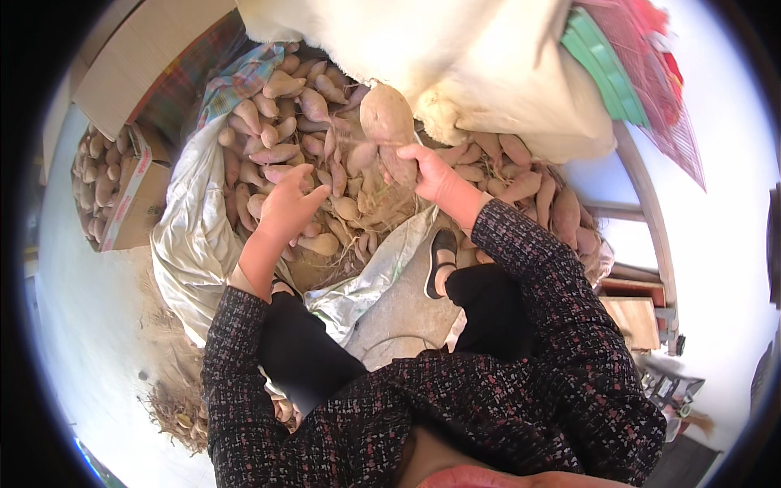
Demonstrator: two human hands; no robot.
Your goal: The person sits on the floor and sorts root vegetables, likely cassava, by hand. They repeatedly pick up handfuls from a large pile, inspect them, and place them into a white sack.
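Note:
My right hand [430,174] grips a large sweet potato [386,113], held up over the heap. Below its broad pale body, a narrower pinkish part reaches down by my fingers; I cannot tell whether this is the same root or a second one. My left hand [290,201] is raised over the left side of the heap with its fingers apart and nothing in them. Under both hands lies a pile of loose sweet potatoes [276,154] on a white woven sheet [195,207]. Thin stringy roots [360,244] lie among them near its front.
More sweet potatoes [525,186] are heaped at the right, beside a cream cloth [500,73]. On the left stands a cardboard box [137,195] of sweet potatoes. A pile of root trimmings [177,415] lies at lower left. A green plastic crate [601,67] leans at upper right.

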